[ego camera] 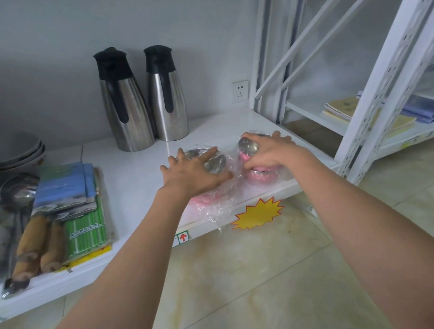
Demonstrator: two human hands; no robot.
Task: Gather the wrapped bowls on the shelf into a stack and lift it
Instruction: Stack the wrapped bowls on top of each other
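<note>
Pink-rimmed steel bowls in clear wrap, near edge of white shelf point(139, 175), right of two steel flasks point(143, 100). Left hand point(193, 174): fingers point(170, 159) spread wide, palm flat on left wrapped bowl point(214, 162). Right hand point(272, 151): fingers curled, gripping top of right wrapped bowl stack point(259, 172). Bowls side by side, wrap touching.

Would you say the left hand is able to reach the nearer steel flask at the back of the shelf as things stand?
Probably yes: the left hand rests on a wrapped bowl, and the bare shelf between it and the flask holds nothing in the way.
</note>
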